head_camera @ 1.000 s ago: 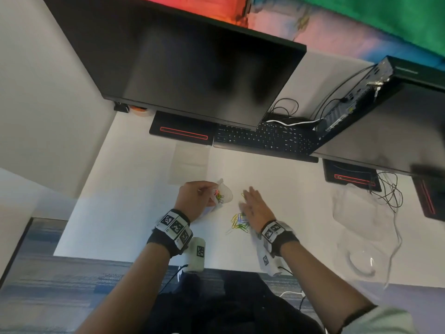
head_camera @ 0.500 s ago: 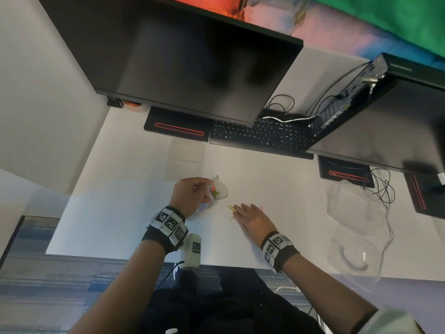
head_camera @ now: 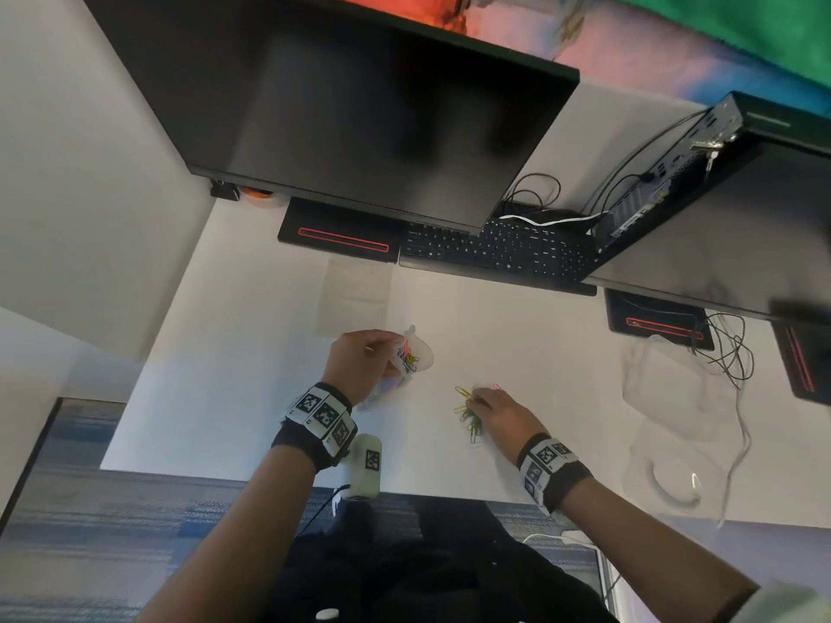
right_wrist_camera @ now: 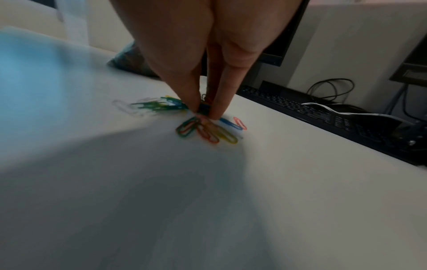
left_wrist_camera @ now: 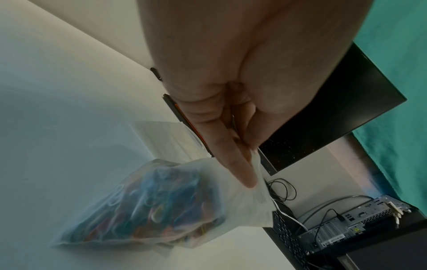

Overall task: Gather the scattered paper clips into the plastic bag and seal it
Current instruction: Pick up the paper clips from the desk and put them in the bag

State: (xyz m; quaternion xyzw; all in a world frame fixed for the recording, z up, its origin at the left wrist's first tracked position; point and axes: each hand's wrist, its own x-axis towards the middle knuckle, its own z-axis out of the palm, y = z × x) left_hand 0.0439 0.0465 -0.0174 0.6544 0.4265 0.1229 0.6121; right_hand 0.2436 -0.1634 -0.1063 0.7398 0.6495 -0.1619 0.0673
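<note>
At frame centre I see bare desk [head_camera: 252, 397] between bag [head_camera: 411, 359] and clips [head_camera: 470, 420]: passable. Keyboard [head_camera: 494, 254] and monitor [head_camera: 359, 110] block the upper frame. Cables [head_camera: 730, 353] obstruct the right edge.

A white desk [head_camera: 252, 308] stands against a pale wall [head_camera: 67, 173], with a big dark monitor [head_camera: 359, 110] over a black keyboard [head_camera: 499, 254], a small computer [head_camera: 665, 173] with cables [head_camera: 728, 353] at the right, and blue-grey carpet [head_camera: 90, 555] below.
</note>
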